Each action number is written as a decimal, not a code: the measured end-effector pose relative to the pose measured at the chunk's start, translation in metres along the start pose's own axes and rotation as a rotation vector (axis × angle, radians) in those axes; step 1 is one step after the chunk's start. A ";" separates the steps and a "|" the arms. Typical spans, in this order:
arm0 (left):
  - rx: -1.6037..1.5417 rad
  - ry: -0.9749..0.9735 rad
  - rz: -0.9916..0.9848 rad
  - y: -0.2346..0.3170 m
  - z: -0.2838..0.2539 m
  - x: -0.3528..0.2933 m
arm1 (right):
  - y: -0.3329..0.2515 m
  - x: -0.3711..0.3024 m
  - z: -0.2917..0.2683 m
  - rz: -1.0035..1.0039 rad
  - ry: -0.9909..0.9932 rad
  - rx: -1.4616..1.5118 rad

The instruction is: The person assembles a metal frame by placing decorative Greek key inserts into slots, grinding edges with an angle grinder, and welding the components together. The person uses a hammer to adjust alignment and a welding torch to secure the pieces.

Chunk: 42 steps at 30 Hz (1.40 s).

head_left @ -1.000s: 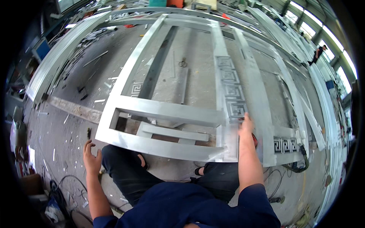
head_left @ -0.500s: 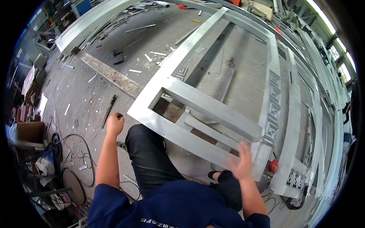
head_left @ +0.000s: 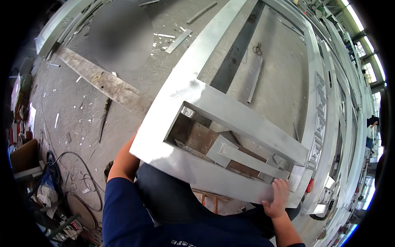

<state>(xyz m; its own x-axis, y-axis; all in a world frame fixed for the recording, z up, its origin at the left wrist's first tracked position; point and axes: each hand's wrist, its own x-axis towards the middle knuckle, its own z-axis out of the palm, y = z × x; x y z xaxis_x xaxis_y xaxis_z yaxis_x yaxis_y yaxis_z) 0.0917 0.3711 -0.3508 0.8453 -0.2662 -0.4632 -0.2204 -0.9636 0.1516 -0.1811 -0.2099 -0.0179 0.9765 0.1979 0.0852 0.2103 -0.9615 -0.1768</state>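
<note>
A large silvery metal frame [head_left: 230,103] spans the view in front of me. My right hand [head_left: 278,198] holds the right end of its near rail [head_left: 230,181], fingers over the top and thumb toward my body. My left forearm [head_left: 125,162] reaches up to the frame's near left corner, and the hand itself is hidden beneath or behind it. Inside the narrow near opening, a loose-looking silvery bar [head_left: 247,161] with a wider plate at its left end shows. Below it lies a rusty brown surface [head_left: 191,133].
A rusty flat bar [head_left: 103,82] runs left from the frame. A long dark tool [head_left: 104,121] and metal scraps lie on the floor. Scissors [head_left: 257,49] and a metal strip [head_left: 255,80] show through the frame. More silvery frames [head_left: 339,136] stand right; a black cable [head_left: 88,164] loops left.
My left hand has gone from beside my knee to behind the frame's corner. My right hand, raised and spread before, has come down onto the near rail. The frame looks larger and closer.
</note>
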 end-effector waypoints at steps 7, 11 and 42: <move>0.139 -0.045 0.072 -0.030 0.002 0.033 | -0.004 -0.004 -0.002 0.061 -0.073 -0.020; 0.167 -0.072 0.081 -0.040 0.006 0.040 | -0.002 0.001 -0.001 0.061 -0.094 -0.042; 0.273 -0.144 0.219 -0.069 -0.006 0.056 | 0.011 -0.013 -0.004 0.080 -0.201 -0.045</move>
<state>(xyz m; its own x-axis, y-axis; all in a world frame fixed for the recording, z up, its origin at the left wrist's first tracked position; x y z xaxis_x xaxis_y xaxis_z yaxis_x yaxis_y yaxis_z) 0.1573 0.4228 -0.3821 0.6911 -0.4492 -0.5663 -0.5265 -0.8496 0.0314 -0.1922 -0.2235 -0.0172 0.9806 0.1507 -0.1254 0.1341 -0.9822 -0.1312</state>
